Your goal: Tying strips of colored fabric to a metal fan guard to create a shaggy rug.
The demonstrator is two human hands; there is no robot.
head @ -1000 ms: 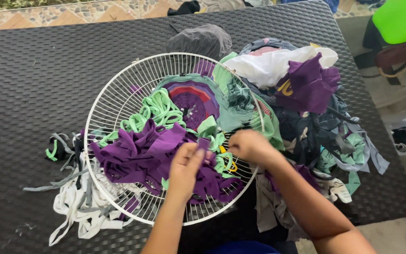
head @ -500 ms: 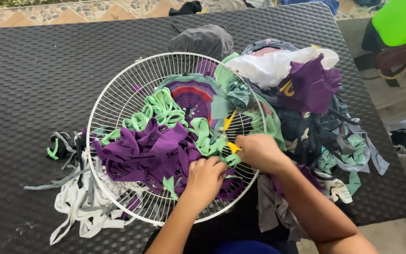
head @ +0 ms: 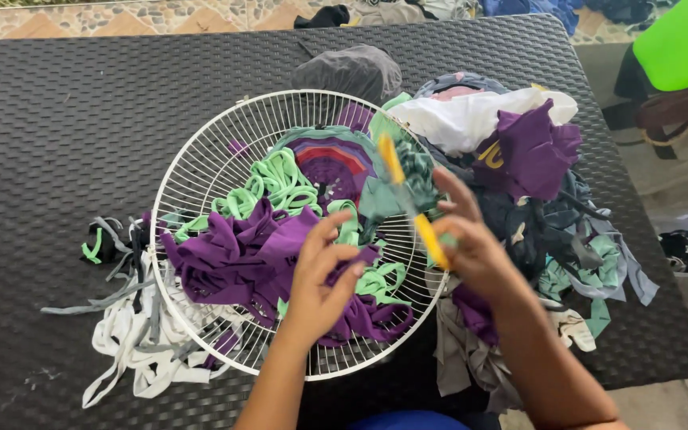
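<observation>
A round white wire fan guard (head: pixel 201 171) lies on the black woven table (head: pixel 65 119). Purple cloth strips (head: pixel 224 259) and light green strips (head: pixel 280 183) are woven through it around a purple and red centre (head: pixel 330 159). My left hand (head: pixel 320 275) hovers over the purple strips near the guard's lower middle, fingers spread. Raised over the guard's right rim, my right hand (head: pixel 471 247) grips a yellow stick-like tool (head: pixel 408 199) with a dark green strip (head: pixel 396 191) hanging on it.
A heap of purple, white, green and grey fabric scraps (head: pixel 535 183) lies right of the guard. White and grey strips (head: pixel 133 334) trail off its lower left. A grey bundle (head: pixel 348 72) sits behind it. The table's right edge is close to the heap.
My right hand rose from the guard's lower right, lifting the yellow tool with a green strip. My left hand lifted off the purple strips and opened.
</observation>
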